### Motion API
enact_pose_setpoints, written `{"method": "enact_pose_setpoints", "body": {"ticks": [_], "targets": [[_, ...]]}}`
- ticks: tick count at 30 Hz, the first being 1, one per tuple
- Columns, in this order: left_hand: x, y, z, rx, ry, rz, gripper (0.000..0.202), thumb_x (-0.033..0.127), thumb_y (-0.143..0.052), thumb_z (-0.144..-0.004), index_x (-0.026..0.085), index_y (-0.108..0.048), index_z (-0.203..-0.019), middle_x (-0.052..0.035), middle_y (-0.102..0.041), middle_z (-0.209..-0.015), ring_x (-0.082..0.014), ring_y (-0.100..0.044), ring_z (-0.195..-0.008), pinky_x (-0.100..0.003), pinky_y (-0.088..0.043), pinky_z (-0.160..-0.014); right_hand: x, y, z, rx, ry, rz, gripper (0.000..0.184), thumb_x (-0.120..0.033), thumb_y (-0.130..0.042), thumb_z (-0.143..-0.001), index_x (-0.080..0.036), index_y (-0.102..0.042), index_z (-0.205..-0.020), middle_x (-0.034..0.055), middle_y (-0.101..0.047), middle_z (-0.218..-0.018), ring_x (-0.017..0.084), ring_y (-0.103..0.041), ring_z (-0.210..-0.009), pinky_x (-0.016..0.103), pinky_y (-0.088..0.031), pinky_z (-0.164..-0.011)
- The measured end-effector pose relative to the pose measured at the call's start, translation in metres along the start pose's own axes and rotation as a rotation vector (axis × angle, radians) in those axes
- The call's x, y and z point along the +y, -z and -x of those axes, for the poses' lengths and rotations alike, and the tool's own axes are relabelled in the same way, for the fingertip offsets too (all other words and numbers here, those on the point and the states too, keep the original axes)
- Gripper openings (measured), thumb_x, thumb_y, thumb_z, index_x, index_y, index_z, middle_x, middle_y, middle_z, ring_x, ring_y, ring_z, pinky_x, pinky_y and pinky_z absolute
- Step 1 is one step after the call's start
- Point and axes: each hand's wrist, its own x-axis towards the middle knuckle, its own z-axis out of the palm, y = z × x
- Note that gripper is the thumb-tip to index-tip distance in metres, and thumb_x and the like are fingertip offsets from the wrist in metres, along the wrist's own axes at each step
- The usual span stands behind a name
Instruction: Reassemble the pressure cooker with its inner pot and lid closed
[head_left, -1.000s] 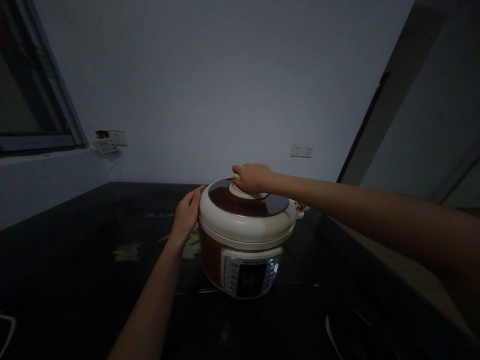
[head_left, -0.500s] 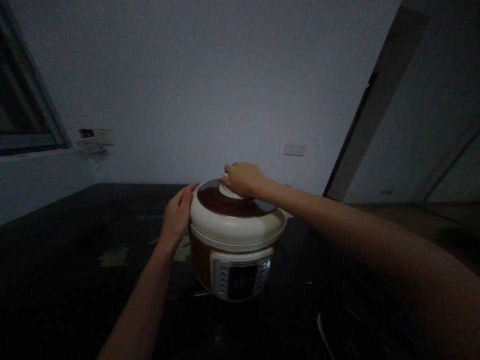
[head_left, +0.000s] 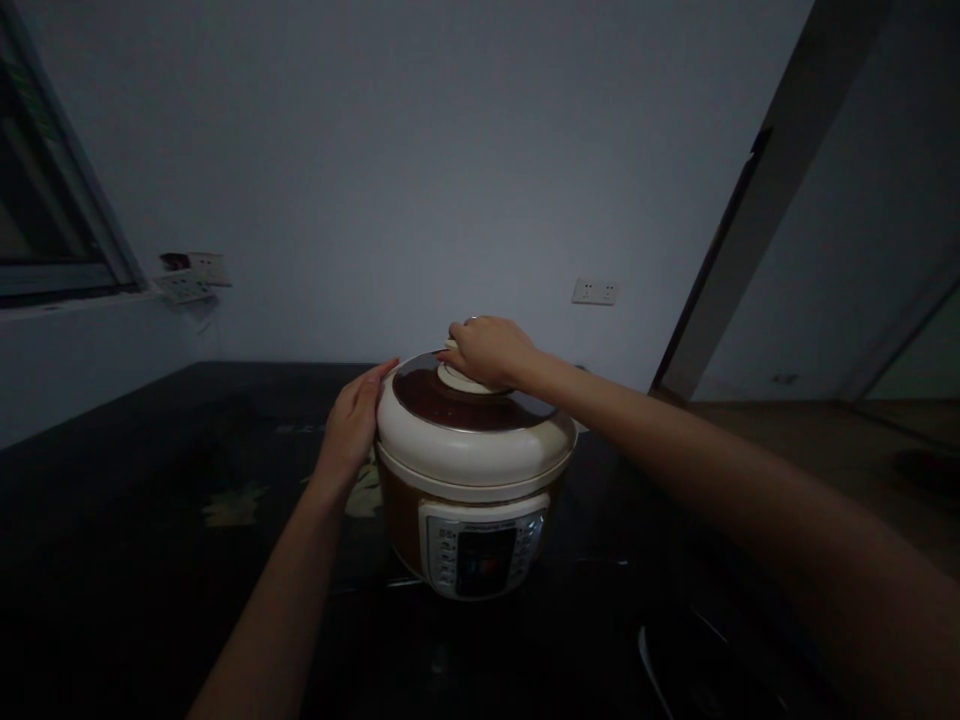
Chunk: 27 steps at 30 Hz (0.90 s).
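An electric pressure cooker point(head_left: 480, 475) with a cream lid rim, brown sides and a front control panel point(head_left: 484, 550) stands upright on a dark, glossy table point(head_left: 142, 440). My right hand point(head_left: 491, 352) is closed around the cream lid handle point(head_left: 459, 380), its fingers curled over the top. Part of the handle is hidden beneath that hand. The lid sits on the body, its brown-red centre visible. Against the cooker's left side rests my left hand point(head_left: 354, 420), fingers stretched out along the rim and not wrapped around anything.
Behind the table rises a pale wall with a double socket point(head_left: 596, 292). More sockets point(head_left: 195, 275) are at the left, near a window point(head_left: 52, 200). Yellowish leaf patterns point(head_left: 232, 507) show on the tabletop. A dark object with a shiny curved edge point(head_left: 651, 660) lies at the lower right.
The view has shifted slightly. Both hands keep their places on the cooker, and the lid remains on it. I see no clear turn of the handle.
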Motion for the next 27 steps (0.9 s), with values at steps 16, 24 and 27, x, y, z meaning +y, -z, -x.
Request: {"method": "enact_pose_setpoints", "body": {"ticks": [16,24,27], "targets": [[0.002,0.001,0.001,-0.048,0.002,-0.04,0.056,0.053,-0.04,-0.094,0.015,-0.063,-0.127,-0.0142,-0.066,-0.126,-0.0281,-0.062,-0.113,-0.048,-0.04,-0.106,0.009,-0.006,-0.004,0.006,0.098,0.035,0.047,-0.049,-0.039,-0.097,-0.011,-0.063,-0.112,0.0197,-0.07,-0.106,0.031,-0.066,-0.094,0.036,-0.042,-0.072],[0.007,0.0,0.003,-0.038,-0.007,-0.086,0.057,0.054,-0.038,-0.093,0.014,-0.063,-0.127,-0.014,-0.066,-0.125,-0.0292,-0.06,-0.117,-0.05,-0.04,-0.106,0.014,-0.006,-0.002,0.03,0.179,0.008,0.042,-0.047,-0.04,-0.098,-0.014,-0.06,-0.116,0.0152,-0.07,-0.109,0.027,-0.064,-0.095,0.032,-0.036,-0.069],[0.008,0.0,0.003,-0.044,-0.008,-0.07,0.057,0.055,-0.039,-0.093,0.015,-0.062,-0.127,-0.0134,-0.067,-0.124,-0.0293,-0.06,-0.117,-0.05,-0.04,-0.106,0.016,-0.006,-0.002,0.031,0.208,-0.015,0.042,-0.046,-0.04,-0.098,-0.015,-0.06,-0.118,0.0147,-0.069,-0.11,0.026,-0.063,-0.095,0.031,-0.034,-0.069]]}}
